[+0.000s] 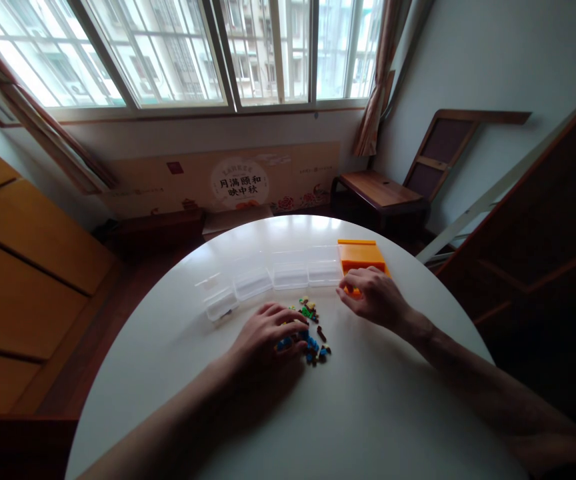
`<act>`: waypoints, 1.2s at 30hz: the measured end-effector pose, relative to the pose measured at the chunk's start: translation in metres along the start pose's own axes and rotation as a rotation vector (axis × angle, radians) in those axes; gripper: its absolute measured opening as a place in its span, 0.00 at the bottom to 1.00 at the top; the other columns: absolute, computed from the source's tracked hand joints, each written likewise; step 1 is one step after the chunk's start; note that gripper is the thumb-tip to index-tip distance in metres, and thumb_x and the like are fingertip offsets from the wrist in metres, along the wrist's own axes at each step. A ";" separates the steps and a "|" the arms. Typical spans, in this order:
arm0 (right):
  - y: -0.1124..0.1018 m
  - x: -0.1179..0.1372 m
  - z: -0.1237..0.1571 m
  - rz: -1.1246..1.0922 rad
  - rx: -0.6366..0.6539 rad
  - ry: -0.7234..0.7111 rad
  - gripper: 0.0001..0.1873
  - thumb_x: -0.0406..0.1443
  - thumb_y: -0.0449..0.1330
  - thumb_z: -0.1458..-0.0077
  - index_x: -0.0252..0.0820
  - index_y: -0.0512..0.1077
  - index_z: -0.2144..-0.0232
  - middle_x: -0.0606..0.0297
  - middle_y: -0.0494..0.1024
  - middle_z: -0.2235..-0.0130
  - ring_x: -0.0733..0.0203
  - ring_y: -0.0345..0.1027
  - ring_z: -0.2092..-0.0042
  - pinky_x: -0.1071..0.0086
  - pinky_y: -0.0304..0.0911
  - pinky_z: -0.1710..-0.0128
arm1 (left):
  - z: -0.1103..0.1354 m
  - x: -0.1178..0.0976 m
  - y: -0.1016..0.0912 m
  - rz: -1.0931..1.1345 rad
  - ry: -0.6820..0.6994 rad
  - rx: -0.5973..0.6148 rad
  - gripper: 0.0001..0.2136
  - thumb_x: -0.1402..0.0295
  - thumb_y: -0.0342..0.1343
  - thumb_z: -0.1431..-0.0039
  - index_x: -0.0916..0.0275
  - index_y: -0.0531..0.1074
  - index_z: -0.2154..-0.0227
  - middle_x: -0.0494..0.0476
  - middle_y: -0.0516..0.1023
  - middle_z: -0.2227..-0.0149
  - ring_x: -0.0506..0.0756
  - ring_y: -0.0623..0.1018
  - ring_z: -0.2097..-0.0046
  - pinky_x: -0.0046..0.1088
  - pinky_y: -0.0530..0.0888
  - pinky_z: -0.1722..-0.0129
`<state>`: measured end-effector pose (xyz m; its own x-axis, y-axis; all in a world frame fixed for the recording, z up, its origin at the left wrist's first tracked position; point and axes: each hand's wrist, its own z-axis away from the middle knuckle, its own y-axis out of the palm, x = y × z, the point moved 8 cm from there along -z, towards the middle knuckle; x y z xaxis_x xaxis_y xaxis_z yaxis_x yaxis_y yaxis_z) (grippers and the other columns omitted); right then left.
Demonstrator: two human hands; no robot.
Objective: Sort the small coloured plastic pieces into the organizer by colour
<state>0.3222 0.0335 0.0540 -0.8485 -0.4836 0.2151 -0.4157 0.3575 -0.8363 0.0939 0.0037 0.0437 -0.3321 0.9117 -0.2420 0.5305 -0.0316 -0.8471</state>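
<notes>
A loose pile of small toy building bricks (312, 343) in blue, green, yellow and dark brown lies on the white round table. My left hand (273, 330) rests over the pile's left side, its fingers curved and apart and touching the bricks. Over the front of an orange open box (362, 252) hovers my right hand (374, 297), fingertips pinched together and pointing down to the left. Whatever may be between those fingertips is too small to make out. The hand hides the front part of the orange box.
Several clear plastic boxes with raised lids stand in a curved row left of the orange box, among them a box (253, 283) and a smaller one (221, 305). Beyond the white table (168, 373) are a wooden chair (383, 190) and a window.
</notes>
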 end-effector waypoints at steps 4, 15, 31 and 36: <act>0.007 0.018 0.002 -0.059 0.006 -0.082 0.13 0.39 0.63 0.30 0.43 0.78 0.68 0.64 0.79 0.68 0.59 0.69 0.67 0.62 0.59 0.57 | 0.002 0.000 -0.001 -0.033 0.009 0.002 0.11 0.63 0.64 0.29 0.51 0.81 0.47 0.56 0.87 0.48 0.58 0.84 0.52 0.39 0.76 0.46; 0.011 0.024 0.005 -0.132 0.017 -0.131 0.13 0.39 0.62 0.29 0.43 0.77 0.68 0.64 0.81 0.66 0.59 0.70 0.66 0.62 0.59 0.56 | 0.005 0.006 -0.003 -0.064 -0.008 -0.016 0.11 0.70 0.59 0.27 0.52 0.82 0.47 0.56 0.87 0.50 0.57 0.83 0.53 0.38 0.76 0.47; 0.005 0.071 0.010 -0.381 -0.008 -0.402 0.05 0.39 0.64 0.29 0.45 0.77 0.55 0.64 0.85 0.60 0.59 0.79 0.60 0.61 0.68 0.49 | 0.003 0.013 -0.011 0.231 -0.241 -0.223 0.04 0.64 0.68 0.30 0.58 0.82 0.59 0.54 0.87 0.61 0.55 0.84 0.60 0.33 0.77 0.55; 0.005 0.086 0.016 -0.362 -0.079 -0.547 0.07 0.41 0.64 0.28 0.45 0.78 0.53 0.64 0.86 0.59 0.60 0.80 0.60 0.62 0.71 0.49 | 0.002 0.008 -0.010 0.303 -0.255 -0.234 0.03 0.66 0.71 0.34 0.57 0.83 0.61 0.53 0.86 0.65 0.54 0.83 0.64 0.30 0.77 0.60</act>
<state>0.2522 -0.0189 0.0600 -0.3704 -0.9130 0.1712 -0.6839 0.1433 -0.7154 0.0842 0.0100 0.0495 -0.3006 0.7448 -0.5957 0.7856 -0.1608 -0.5974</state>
